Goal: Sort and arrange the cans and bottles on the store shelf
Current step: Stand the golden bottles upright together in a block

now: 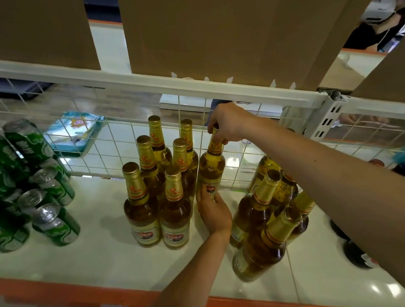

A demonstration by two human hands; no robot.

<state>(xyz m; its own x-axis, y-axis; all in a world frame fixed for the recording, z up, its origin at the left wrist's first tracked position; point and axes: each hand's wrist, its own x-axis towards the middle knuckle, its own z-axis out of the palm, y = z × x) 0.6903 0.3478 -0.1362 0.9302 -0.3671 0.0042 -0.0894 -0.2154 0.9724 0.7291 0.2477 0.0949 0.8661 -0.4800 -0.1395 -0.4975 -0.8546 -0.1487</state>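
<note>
An amber beer bottle (pixel 211 168) with a gold foil neck stands at the back of the white shelf (pixel 103 259), against the wire grid. My right hand (pixel 228 123) grips its cap and neck from above. My left hand (pixel 213 210) cups its base and label. Just to its left stands a tidy group of several like bottles (pixel 160 189). To its right is a looser cluster of the same bottles (pixel 269 218), under my right forearm. Several green cans (pixel 52 222) stand in rows at the shelf's left end.
A white wire grid (pixel 102 148) backs the shelf, under a white rail (pixel 140 85). Cardboard boxes (pixel 208 24) sit on the shelf above. An orange edge strip (pixel 61 293) runs along the shelf front. Dark bottles (pixel 354 252) stand at the far right. A person is visible beyond, upper right.
</note>
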